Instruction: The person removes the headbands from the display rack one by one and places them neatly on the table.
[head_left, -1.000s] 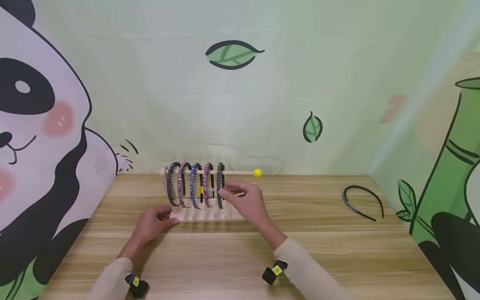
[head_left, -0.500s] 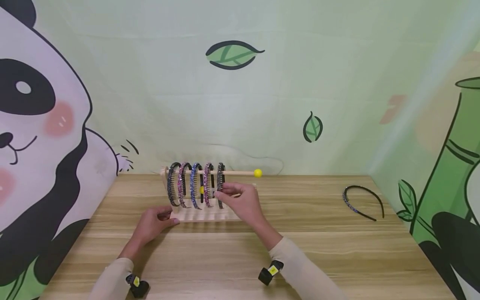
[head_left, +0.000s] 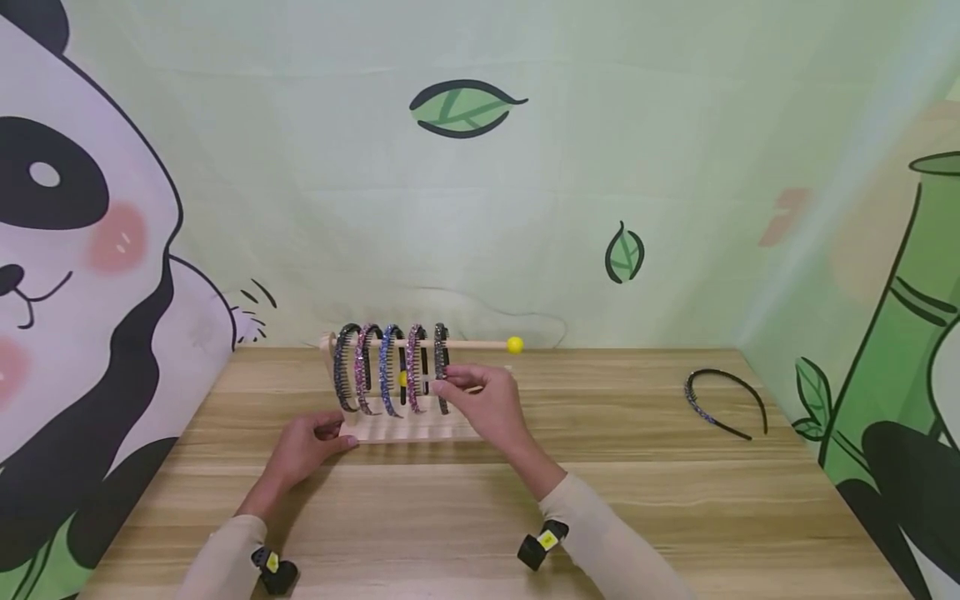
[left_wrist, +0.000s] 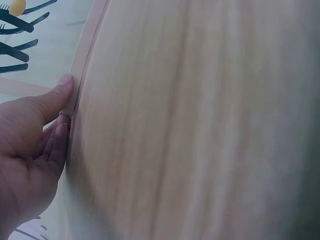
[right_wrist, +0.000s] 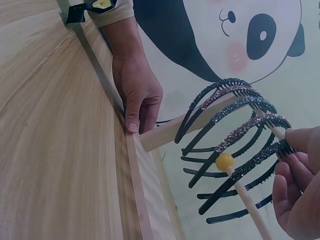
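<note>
A wooden headband stand (head_left: 420,432) sits near the back of the table in the head view. Along its upper rod (head_left: 480,344), tipped with a yellow ball (head_left: 515,345), hang several glittery toothed headbands: black (head_left: 342,367), pink (head_left: 362,367), blue (head_left: 386,367) and another pink (head_left: 412,367). Rightmost is a dark glittery headband (right_wrist: 250,167), which my right hand (right_wrist: 300,185) pinches between thumb and fingers; the hand covers part of it. My left hand (left_wrist: 35,155) grips the left front corner of the stand's base, thumb on top.
A loose black headband with blue glitter (head_left: 701,408) lies on the table's right side. A lower rod ends in a yellow ball (right_wrist: 224,161). Behind the wood-grain table (head_left: 420,517) hangs a green backdrop (head_left: 337,208) with panda and leaf drawings.
My right hand has shifted slightly left at the rightmost headband over the last second, its fingers staying on it. The left hand and the stand have stayed in place.
</note>
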